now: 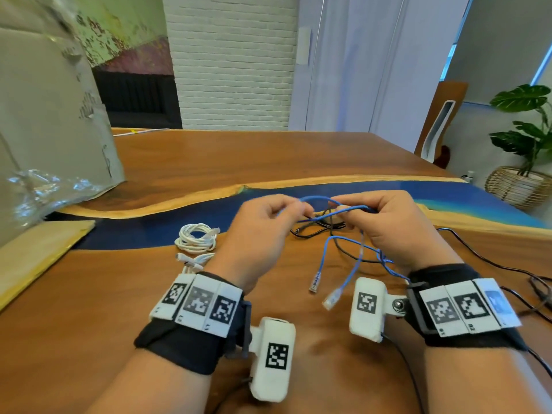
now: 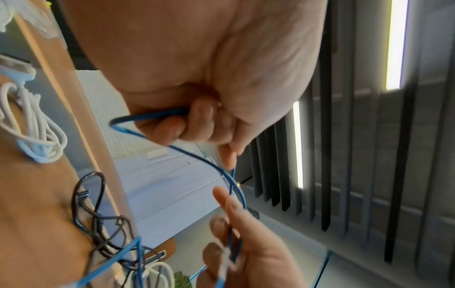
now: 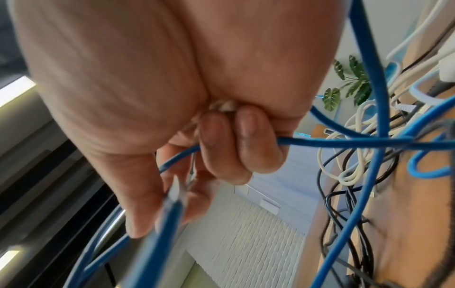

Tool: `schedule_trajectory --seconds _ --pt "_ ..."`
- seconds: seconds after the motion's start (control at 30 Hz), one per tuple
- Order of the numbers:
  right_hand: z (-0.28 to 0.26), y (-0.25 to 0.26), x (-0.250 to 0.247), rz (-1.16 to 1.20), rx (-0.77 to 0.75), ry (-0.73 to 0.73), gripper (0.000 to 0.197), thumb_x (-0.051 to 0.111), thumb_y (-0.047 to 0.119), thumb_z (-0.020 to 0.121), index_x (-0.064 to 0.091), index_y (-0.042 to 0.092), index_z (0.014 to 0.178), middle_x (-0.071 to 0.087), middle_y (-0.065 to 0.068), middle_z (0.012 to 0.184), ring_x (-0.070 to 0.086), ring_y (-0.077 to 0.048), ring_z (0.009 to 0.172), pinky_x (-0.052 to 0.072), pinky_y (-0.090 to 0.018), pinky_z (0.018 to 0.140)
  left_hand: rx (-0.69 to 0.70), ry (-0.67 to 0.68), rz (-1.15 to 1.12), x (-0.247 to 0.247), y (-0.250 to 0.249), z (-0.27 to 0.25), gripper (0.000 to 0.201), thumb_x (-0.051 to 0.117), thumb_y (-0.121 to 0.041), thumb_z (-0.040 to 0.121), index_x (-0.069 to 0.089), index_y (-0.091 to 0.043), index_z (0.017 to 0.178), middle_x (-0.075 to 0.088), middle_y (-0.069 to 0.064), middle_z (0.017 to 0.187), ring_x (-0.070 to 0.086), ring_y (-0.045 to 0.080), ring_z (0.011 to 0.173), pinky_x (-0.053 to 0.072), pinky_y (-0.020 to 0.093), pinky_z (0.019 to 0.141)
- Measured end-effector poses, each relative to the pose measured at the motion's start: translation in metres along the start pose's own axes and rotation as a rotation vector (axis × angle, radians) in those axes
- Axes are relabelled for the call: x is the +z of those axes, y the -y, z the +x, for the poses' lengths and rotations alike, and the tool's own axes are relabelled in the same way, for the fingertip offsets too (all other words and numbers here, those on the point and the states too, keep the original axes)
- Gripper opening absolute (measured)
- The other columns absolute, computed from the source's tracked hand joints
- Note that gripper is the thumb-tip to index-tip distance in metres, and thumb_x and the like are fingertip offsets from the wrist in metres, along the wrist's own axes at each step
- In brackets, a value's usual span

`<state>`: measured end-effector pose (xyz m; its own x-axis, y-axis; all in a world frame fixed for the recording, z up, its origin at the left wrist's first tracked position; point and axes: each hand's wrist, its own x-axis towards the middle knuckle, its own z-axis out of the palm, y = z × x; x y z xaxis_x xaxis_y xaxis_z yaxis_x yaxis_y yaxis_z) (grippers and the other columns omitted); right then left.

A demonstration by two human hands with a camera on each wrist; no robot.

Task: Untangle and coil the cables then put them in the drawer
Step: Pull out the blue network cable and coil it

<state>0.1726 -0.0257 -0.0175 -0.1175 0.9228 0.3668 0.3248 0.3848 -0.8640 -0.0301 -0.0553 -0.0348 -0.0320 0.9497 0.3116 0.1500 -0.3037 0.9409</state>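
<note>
The blue cable (image 1: 334, 215) hangs in a loop between both hands above the table (image 1: 209, 162), running roughly side to side, its two plug ends dangling toward the person. The left hand (image 1: 257, 231) pinches one side of the loop with curled fingers; the right hand (image 1: 385, 225) curls round the other side. Just beyond them a black cable (image 1: 316, 227) lies tangled with it, nearer the right hand. A coiled white cable (image 1: 195, 237) sits apart to the left.
</note>
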Motion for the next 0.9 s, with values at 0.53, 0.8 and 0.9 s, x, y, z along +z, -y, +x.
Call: schedule_trajectory --seconds 0.53,0.8,0.9 --pt "0.007 -0.010 -0.030 0.330 0.192 -0.561 0.020 0.061 0.016 0.093 0.080 0.019 0.093 0.057 0.010 0.070 0.040 -0.004 0.047 0.038 -0.025 0.053 -0.089 -0.168 -0.217 -0.023 -0.006 0.006 0.027 0.050 -0.042 0.080 0.050 -0.029 0.056 0.049 -0.005 0.081 0.053 0.017 0.095 0.043 0.042 0.082" --pt "0.004 -0.002 -0.013 -0.329 0.005 -0.287 0.038 0.061 0.009 0.087 0.074 0.038 0.108 0.063 0.014 0.090 0.042 0.001 0.048 0.052 -0.033 0.064 -0.122 -0.038 -0.630 -0.010 -0.013 0.001 0.016 0.065 -0.013 0.073 0.051 -0.010 0.067 0.054 0.003 0.082 0.070 0.035 0.112 0.059 0.046 0.090" --pt "-0.002 0.013 0.012 -0.415 -0.136 -0.096 0.037 0.062 0.022 0.085 0.070 0.046 0.113 0.061 0.038 0.107 0.059 0.001 0.083 0.049 -0.054 0.103 -0.028 0.035 -0.499 -0.004 -0.011 -0.002 0.014 0.058 -0.012 0.074 0.048 -0.016 0.064 0.060 -0.005 0.079 0.067 0.016 0.113 0.046 0.047 0.108"
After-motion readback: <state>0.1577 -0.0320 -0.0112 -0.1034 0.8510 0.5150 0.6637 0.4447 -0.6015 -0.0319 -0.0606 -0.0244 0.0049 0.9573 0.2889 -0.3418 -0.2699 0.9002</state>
